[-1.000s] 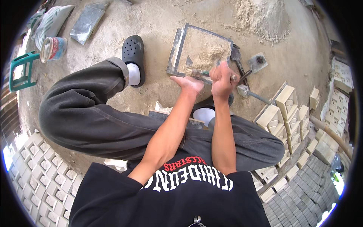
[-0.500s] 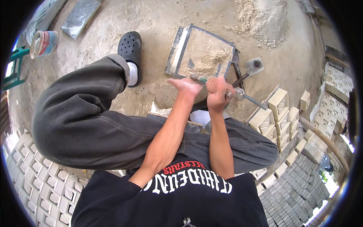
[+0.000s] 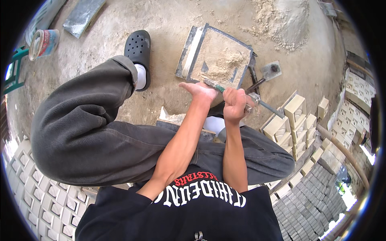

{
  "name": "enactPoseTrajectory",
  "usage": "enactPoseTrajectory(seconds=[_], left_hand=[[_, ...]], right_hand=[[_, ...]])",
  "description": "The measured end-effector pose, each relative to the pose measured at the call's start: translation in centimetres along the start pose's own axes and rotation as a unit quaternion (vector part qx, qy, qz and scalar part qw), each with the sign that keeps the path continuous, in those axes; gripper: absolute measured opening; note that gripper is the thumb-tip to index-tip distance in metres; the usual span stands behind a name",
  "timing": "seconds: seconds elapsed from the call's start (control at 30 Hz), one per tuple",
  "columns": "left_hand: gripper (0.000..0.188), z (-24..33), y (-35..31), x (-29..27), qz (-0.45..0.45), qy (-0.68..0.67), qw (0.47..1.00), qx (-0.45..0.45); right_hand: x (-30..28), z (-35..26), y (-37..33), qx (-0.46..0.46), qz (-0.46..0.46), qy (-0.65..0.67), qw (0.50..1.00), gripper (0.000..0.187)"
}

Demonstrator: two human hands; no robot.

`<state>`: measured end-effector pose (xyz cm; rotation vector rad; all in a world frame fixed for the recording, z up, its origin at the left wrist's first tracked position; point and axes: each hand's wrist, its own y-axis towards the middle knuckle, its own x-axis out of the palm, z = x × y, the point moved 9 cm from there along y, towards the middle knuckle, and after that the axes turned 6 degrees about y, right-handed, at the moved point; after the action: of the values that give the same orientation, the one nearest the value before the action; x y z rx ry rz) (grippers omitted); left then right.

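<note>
A square dark metal mould (image 3: 246,66) filled with sandy mix (image 3: 219,48) lies on the ground in front of me. My left hand (image 3: 203,91) is at its near edge, palm up, fingers stretched out and thumb out to the side. Closed in a fist, my right hand (image 3: 234,102) grips a hand tool with a green-wrapped handle (image 3: 219,87). The tool's flat greyish end (image 3: 208,82) reaches over the left fingers by the mould's near rim; its exact kind is unclear. Just right of the fist lies a metal rod (image 3: 270,107) with a pale joint, partly hidden by it.
Cream patterned blocks (image 3: 295,108) are stacked at the right, with grey bricks (image 3: 313,205) behind them. A heap of sandy mix (image 3: 287,24) is at the far right. A bucket (image 3: 45,44) and a flat sheet (image 3: 83,17) lie far left. Several more blocks (image 3: 44,201) fill the near left.
My right hand has turned and drawn slightly nearer to me, showing more of the tool's green handle. My left hand stays almost in place, palm up.
</note>
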<state>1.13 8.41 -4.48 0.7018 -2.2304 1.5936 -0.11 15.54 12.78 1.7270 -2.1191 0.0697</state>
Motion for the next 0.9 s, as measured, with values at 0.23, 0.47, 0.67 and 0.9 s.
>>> enactPoseTrajectory(seconds=[0.23,0.47,0.67,0.9], left_hand=[[0.113,0.2,-0.2,0.0,0.026,0.011,1.000,-0.002],[0.113,0.9,-1.5,2.0,-0.021,0.019,0.999,0.028],[0.114,1.7,-1.2,2.9,-0.062,0.021,0.997,0.039],[0.113,2.0,-1.7,3.2,-0.049,0.034,0.998,0.034]], right_hand=[[-0.7,1.6,-0.4,0.042,0.028,0.031,0.998,0.045],[2.0,-0.1,0.6,0.035,-0.018,0.038,0.998,0.045],[2.7,0.2,0.8,0.034,-0.010,0.001,0.999,0.045],[3.3,1.5,1.2,0.050,0.000,-0.029,0.998,0.046]])
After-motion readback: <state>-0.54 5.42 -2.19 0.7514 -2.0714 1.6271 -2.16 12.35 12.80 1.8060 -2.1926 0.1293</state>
